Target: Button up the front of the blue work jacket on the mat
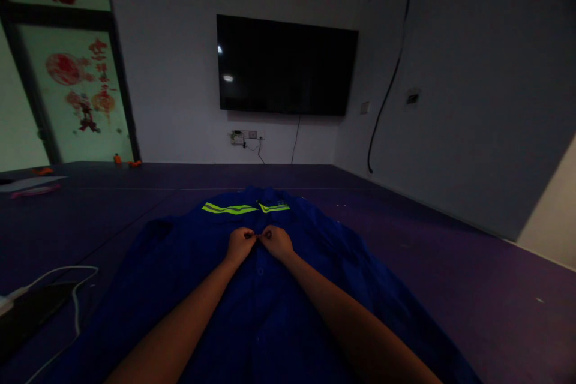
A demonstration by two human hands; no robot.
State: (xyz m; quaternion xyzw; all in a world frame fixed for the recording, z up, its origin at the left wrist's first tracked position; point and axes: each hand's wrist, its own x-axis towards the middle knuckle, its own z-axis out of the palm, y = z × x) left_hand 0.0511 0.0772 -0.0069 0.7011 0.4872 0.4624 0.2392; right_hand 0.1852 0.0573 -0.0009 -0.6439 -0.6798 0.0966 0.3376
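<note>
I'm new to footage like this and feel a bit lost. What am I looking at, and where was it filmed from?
There is no machine here: a person works with two bare hands. The single picture comes from a camera worn on their head, so their forearms reach in from the bottom edge. A blue work jacket with yellow-green reflective stripes lies on a purple surface. The left hand and right hand pinch its front; whether a button is between the fingertips is too dark to tell. A white cable lies to the left, and a television hangs on the wall ahead.
</note>
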